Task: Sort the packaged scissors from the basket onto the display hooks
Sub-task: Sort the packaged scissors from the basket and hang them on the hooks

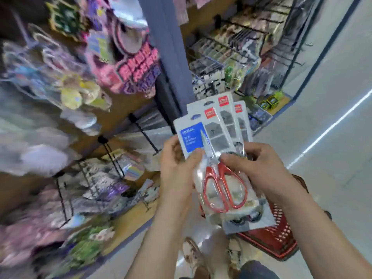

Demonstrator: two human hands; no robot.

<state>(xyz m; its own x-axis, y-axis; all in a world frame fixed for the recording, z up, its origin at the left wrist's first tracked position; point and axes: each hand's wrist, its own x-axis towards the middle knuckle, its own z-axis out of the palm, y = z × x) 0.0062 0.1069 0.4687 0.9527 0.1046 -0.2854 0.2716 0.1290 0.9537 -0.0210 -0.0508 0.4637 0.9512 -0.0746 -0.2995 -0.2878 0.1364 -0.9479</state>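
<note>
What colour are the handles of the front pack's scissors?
Red, on the scissors' handles, seen in the head view.

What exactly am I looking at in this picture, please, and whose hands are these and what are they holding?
There is no machine here. The single picture comes from a wide-angle camera worn on a person's head, looking forward and down at their own bare arms. The left hand and the right hand together hold a fanned bunch of packaged scissors. Both thumbs press on the front pack, whose red-handled scissors show through clear plastic. Below the hands a red basket stands on the pale floor. To the left are shop shelves with black display hooks, and hanging goods too blurred to name.
</note>
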